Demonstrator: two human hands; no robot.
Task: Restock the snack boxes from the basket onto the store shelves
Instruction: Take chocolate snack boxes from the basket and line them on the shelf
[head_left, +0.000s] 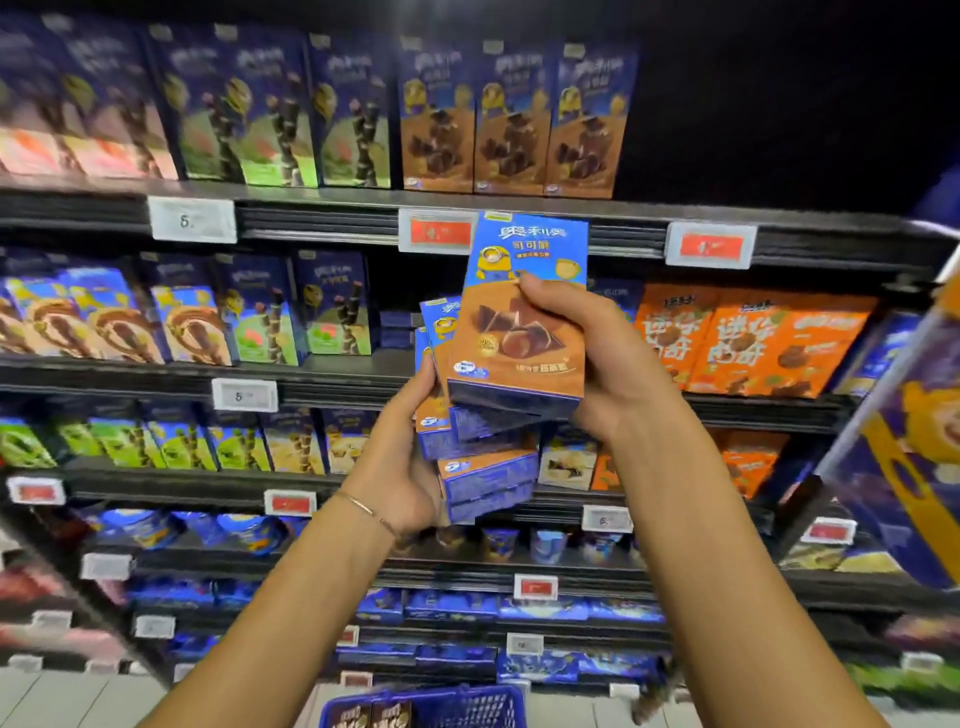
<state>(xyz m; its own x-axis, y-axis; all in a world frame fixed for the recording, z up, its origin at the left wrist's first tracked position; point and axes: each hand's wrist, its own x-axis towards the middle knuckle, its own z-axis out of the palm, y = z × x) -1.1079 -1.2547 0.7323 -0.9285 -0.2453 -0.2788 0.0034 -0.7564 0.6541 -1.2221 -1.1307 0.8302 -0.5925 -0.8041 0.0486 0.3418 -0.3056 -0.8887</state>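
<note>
Centre, in front of the shelf unit (322, 202): a fanned stack of boxes (483, 467), gripped from the left and beneath by the left hand (410, 467). The front box (519, 332) stands upright before the stack, held from the right by the right hand (597, 364), thumb across its face. Its top edge overlaps a price tag (439, 231) on the upper rail. Above, on the top tier, three upright boxes (514, 119) stand side by side. Behind the stack, second tier, lie what seem to be flat-stacked packs (397, 327). Bottom edge, between the forearms: the basket (467, 706), with two boxes (371, 716) at its left end.
</note>
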